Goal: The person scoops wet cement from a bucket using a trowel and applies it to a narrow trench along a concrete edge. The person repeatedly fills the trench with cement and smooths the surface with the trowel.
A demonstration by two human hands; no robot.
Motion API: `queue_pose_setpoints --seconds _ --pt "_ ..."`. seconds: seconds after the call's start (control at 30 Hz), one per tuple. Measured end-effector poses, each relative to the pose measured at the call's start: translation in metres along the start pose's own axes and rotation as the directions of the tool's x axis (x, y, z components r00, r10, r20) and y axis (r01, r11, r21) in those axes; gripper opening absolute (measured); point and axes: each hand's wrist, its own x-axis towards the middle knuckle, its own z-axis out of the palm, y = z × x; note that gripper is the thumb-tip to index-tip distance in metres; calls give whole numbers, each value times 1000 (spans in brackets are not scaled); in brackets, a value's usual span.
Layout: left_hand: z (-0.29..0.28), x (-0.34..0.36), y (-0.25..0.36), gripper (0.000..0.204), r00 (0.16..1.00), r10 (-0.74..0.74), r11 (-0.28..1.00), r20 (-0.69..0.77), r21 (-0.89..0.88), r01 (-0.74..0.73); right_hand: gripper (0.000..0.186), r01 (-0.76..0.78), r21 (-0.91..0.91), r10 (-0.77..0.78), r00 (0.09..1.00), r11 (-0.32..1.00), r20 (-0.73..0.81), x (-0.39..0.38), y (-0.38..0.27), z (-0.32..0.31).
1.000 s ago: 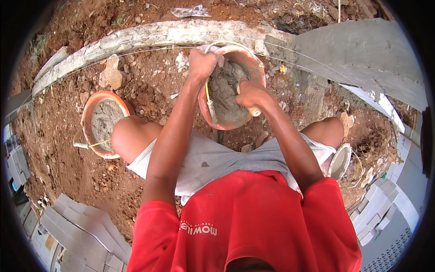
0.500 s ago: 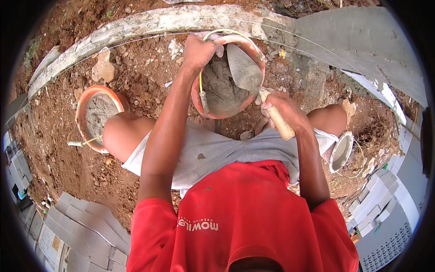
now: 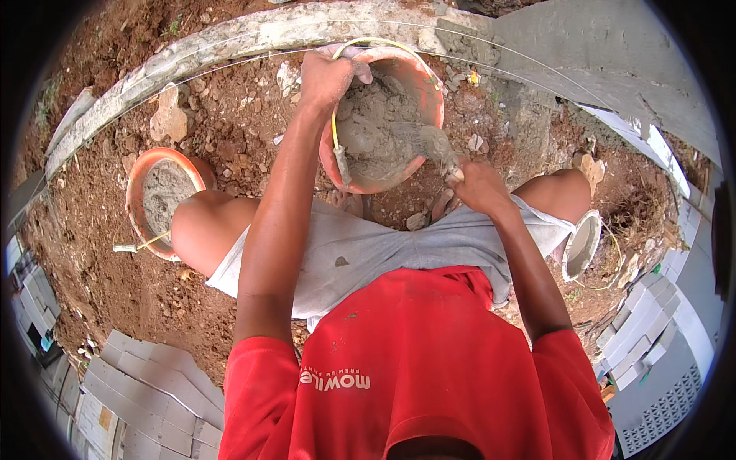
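An orange bucket of wet grey mortar stands on the soil in front of me, its mouth tipped a little toward me. My left hand is closed over its far left rim, fingers hooked inside. A yellow handle loops round the far side of this bucket. In my right hand is a trowel, gripped by its handle, which the fingers mostly hide. Its mortar-smeared blade is turned nearly edge-on at the bucket's right rim and is slightly blurred.
A second orange bucket with mortar stands by my left knee; a smaller pail lies beside my right leg. Beyond runs a low concrete footing with strings stretched along it. A grey wall rises at far right. Stones dot the soil.
The trowel has turned from showing its flat face over the mortar to nearly edge-on at the right rim. My right hand has rotated with it. The bucket has shifted slightly left.
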Motion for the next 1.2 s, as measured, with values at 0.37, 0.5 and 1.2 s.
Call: queue_pose_setpoints --seconds 0.37,0.5,1.2 --pt "8 13 -16 21 986 79 989 -145 -112 -95 36 -91 536 -48 970 839 240 36 -64 61" --pt "27 7 -10 6 989 100 980 -112 -162 -117 43 -69 571 -63 976 818 208 49 -72 56" --pt "-19 39 -26 6 985 35 973 -167 -219 -72 33 -114 444 82 992 889 91 43 80 -155"
